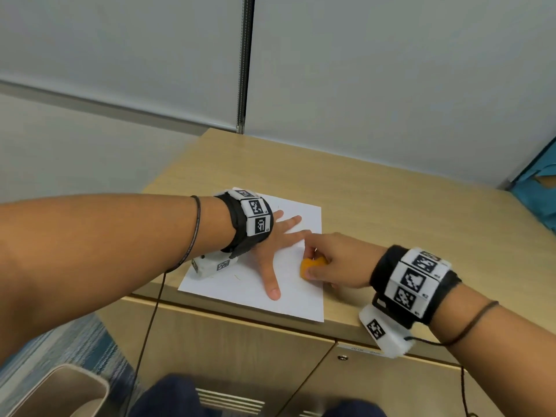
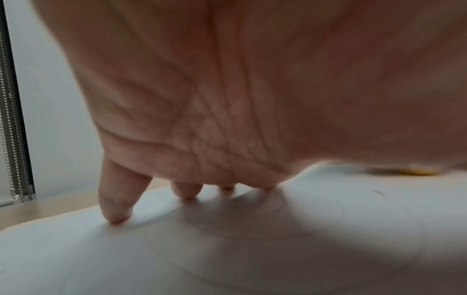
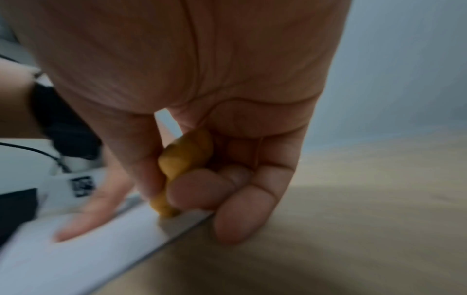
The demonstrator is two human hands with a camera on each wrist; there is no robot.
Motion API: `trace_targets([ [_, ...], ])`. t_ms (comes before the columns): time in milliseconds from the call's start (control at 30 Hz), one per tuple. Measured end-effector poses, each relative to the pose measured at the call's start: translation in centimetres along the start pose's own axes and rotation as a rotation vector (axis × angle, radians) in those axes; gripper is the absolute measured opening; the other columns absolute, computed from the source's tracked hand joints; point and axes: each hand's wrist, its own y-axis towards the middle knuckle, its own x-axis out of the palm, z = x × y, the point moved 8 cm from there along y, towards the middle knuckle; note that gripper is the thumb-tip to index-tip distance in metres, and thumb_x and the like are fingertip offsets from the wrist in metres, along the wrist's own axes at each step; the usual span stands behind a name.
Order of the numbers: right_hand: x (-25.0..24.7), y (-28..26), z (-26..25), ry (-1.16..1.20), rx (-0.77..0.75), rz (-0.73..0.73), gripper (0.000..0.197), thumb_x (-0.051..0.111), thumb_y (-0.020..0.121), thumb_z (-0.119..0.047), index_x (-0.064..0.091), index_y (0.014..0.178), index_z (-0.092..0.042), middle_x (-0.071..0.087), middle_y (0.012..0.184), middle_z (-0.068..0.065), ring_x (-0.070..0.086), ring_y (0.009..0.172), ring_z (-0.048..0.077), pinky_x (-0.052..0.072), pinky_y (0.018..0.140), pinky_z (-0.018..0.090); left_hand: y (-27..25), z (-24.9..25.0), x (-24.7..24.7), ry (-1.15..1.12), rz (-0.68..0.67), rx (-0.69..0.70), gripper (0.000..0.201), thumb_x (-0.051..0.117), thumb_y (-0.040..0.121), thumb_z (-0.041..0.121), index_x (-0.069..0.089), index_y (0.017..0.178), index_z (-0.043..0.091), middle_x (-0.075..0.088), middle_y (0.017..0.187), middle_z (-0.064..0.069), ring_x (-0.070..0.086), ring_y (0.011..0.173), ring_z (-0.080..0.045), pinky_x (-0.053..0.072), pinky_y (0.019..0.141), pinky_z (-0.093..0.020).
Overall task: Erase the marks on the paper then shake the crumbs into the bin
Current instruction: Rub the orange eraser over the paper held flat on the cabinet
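1. Pressing my left hand (image 1: 270, 251) flat on the paper (image 1: 240, 284), I have the fingers straight and spread, thumb pointing back toward me; the left wrist view shows the fingertips (image 2: 115, 216) touching the sheet.
2. My right hand (image 1: 337, 260) pinches the orange eraser (image 1: 311, 266) between thumb and curled fingers, its lower end touching the paper close to the sheet's right edge, as the right wrist view shows (image 3: 164, 209).
3. Faint curved pencil lines (image 2: 252, 235) show on the paper under my left palm, and a few small specks lie on the sheet; I cannot tell whether they are crumbs or marks.
4. The paper lies on a light wood-grain worktop (image 1: 391, 212), its near corner reaching the front edge.
5. Below the worktop are cabinet doors (image 1: 240, 350) in the same wood finish, one with a small round lock (image 1: 342, 357).
6. The beige bin (image 1: 54, 392) stands on the floor at my lower left, well apart from the paper, on blue patterned carpet (image 1: 60, 347).
7. Behind the worktop are pale grey wall panels (image 1: 391, 70), with a dark vertical strip (image 1: 245, 61) between them.
8. Something teal (image 1: 538, 188) shows at the far right edge of the head view, too cropped to identify.
9. Both wrists wear black bands with white coded blocks, and thin dark cables run back along my forearms.
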Motion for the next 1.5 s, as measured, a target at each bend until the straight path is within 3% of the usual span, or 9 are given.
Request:
trace_targets([
  [100, 0.5, -0.6, -0.6, -0.041, -0.042, -0.075, 0.020, 0.064, 0.093, -0.035, 0.055, 0.099, -0.019, 0.061, 0.085, -0.003, 0.059, 0.061, 0.010, 0.051, 0.061, 0.027, 0.1, 0.2, -0.1, 0.001, 0.011, 0.014, 0.153, 0.072, 0.048, 0.087, -0.032, 0.149, 0.040, -0.037, 0.160, 0.001, -0.023, 0.149, -0.038, -0.002, 0.116, -0.064],
  [267, -3.6, 2.3, 3.3, -0.019, 0.133, 0.147, 0.026, 0.063, 0.093, -0.036, 0.058, 0.104, -0.013, 0.066, 0.089, 0.003, 0.062, 0.064, 0.017, 0.056, 0.070, 0.037, -0.1, 0.1, 0.1, -0.027, 0.013, 0.009, 0.150, 0.073, 0.050, 0.086, -0.033, 0.147, 0.044, -0.038, 0.159, 0.006, -0.023, 0.150, -0.035, 0.000, 0.114, -0.068],
  [500, 0.2, -0.2, 0.5, -0.014, -0.033, -0.126, 0.022, 0.064, 0.093, -0.038, 0.054, 0.097, -0.019, 0.060, 0.079, -0.005, 0.058, 0.059, 0.011, 0.054, 0.067, 0.035, -0.1, 0.2, 0.0, -0.021, 0.025, 0.008, 0.151, 0.074, 0.051, 0.084, -0.031, 0.150, 0.040, -0.037, 0.160, 0.003, -0.024, 0.150, -0.037, 0.000, 0.116, -0.065],
  [700, -2.7, 2.3, 1.8, -0.044, 0.079, 0.078, 0.023, 0.061, 0.094, -0.034, 0.055, 0.100, -0.013, 0.061, 0.082, 0.000, 0.061, 0.067, 0.020, 0.051, 0.065, 0.036, 0.0, 0.0, 0.1, -0.026, 0.020, 0.001, 0.151, 0.073, 0.048, 0.087, -0.032, 0.148, 0.044, -0.038, 0.159, 0.005, -0.023, 0.150, -0.035, 0.000, 0.114, -0.069],
  [800, -0.7, 0.9, -0.6, -0.124, -0.025, -0.004, 0.020, 0.060, 0.095, -0.035, 0.053, 0.100, -0.017, 0.056, 0.085, -0.006, 0.055, 0.071, 0.014, 0.040, 0.060, 0.025, 0.0, 0.0, 0.2, -0.019, 0.014, -0.003, 0.151, 0.073, 0.048, 0.087, -0.029, 0.150, 0.043, -0.038, 0.159, 0.004, -0.024, 0.150, -0.036, 0.000, 0.115, -0.067],
  [933, 1.5, -0.7, -2.5, -0.178, -0.139, -0.067, 0.022, 0.060, 0.095, -0.040, 0.051, 0.098, -0.020, 0.054, 0.084, -0.006, 0.049, 0.070, 0.011, 0.042, 0.064, 0.027, 0.0, 0.3, -0.1, 0.002, 0.035, 0.007, 0.151, 0.073, 0.051, 0.085, -0.031, 0.150, 0.039, -0.036, 0.160, 0.001, -0.022, 0.150, -0.038, -0.001, 0.117, -0.063],
  [1100, -1.7, 0.6, 0.2, -0.129, 0.032, 0.083, 0.023, 0.060, 0.095, -0.039, 0.055, 0.102, -0.017, 0.061, 0.091, 0.000, 0.055, 0.066, 0.011, 0.042, 0.059, 0.025, 0.0, 0.0, 0.1, -0.009, 0.025, -0.002, 0.152, 0.072, 0.049, 0.087, -0.030, 0.150, 0.040, -0.037, 0.160, 0.003, -0.023, 0.150, -0.037, -0.001, 0.116, -0.066],
  [1267, 2.1, -0.9, -4.6, -0.158, -0.166, -0.041, 0.018, 0.059, 0.095, -0.032, 0.052, 0.097, -0.015, 0.061, 0.087, 0.001, 0.055, 0.075, 0.017, 0.045, 0.065, 0.027, 0.3, 0.0, 0.1, 0.009, 0.035, 0.008, 0.154, 0.069, 0.044, 0.091, -0.032, 0.149, 0.041, -0.037, 0.160, 0.003, -0.023, 0.149, -0.040, -0.002, 0.116, -0.066],
  [1500, -0.7, 0.0, -0.8, -0.062, 0.033, 0.036, 0.025, 0.057, 0.097, -0.034, 0.053, 0.105, -0.011, 0.064, 0.096, 0.008, 0.059, 0.060, 0.017, 0.048, 0.054, 0.029, 0.2, -0.1, 0.2, 0.007, 0.028, -0.002, 0.150, 0.070, 0.049, 0.089, -0.029, 0.150, 0.039, -0.037, 0.160, 0.002, -0.023, 0.150, -0.038, -0.002, 0.116, -0.064],
])
